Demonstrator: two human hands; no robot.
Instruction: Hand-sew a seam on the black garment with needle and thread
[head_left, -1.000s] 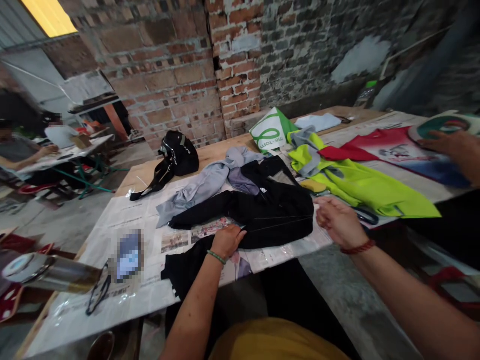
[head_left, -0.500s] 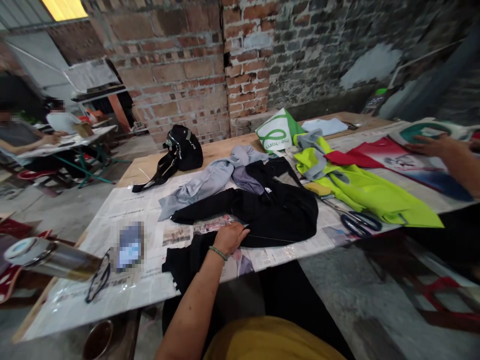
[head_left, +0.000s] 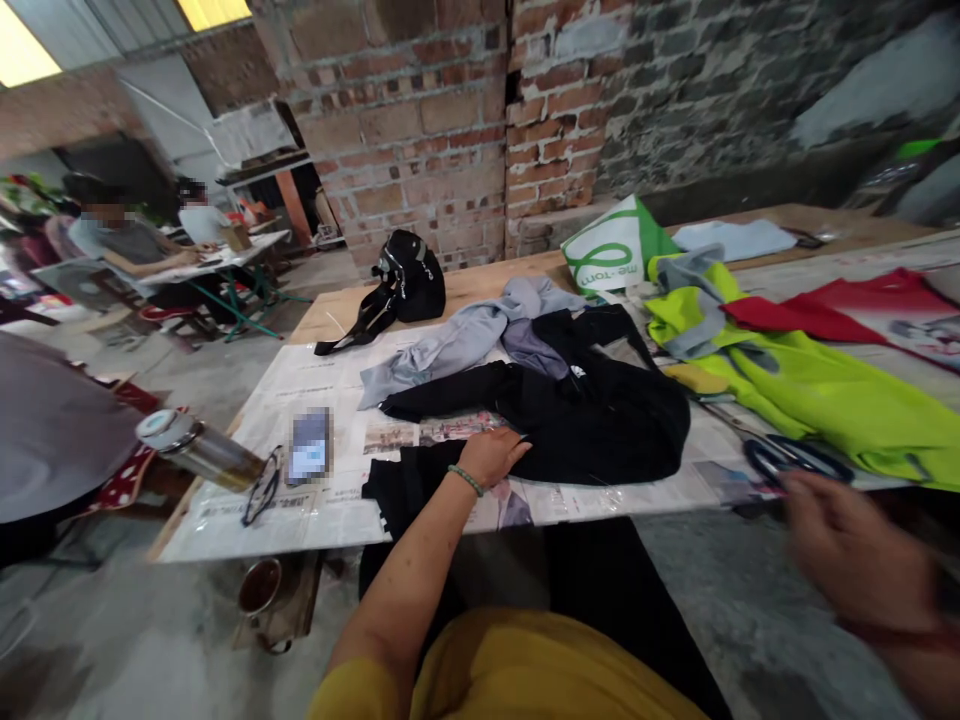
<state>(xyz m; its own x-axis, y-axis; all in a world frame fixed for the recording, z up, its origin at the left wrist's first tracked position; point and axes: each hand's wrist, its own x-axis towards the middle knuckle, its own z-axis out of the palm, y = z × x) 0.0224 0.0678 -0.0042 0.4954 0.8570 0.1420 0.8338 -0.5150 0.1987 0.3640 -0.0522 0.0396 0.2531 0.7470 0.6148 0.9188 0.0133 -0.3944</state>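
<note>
On the black garment [head_left: 600, 420], my left hand [head_left: 491, 458] presses down near the table's front edge, thumb and fingers closed on a fold of cloth. A green bead bracelet circles that wrist. Over at the right, my right hand [head_left: 855, 545] is raised in front of the table, blurred, with fingertips drawn together. Whatever they pinch is too small to make out. Just behind those fingertips lie dark-handled scissors [head_left: 795, 460], apparently not held. A grey garment [head_left: 442, 345] touches the black one at the back. Neon yellow-green clothing [head_left: 832, 385] is spread beyond the scissors.
Newspaper covers the table [head_left: 292, 530]. At left are a phone [head_left: 309, 445], glasses [head_left: 262, 487] and a tilted-looking flask [head_left: 199, 450]. Further back are a black bag [head_left: 412, 275], a white-green bag [head_left: 611, 250] and a red garment [head_left: 832, 310]. People sit at left.
The view has swung left. My left hand stays on the black garment. My right hand now shows by the scissors; the hand earlier over the green-rimmed object at far right is out of view.
</note>
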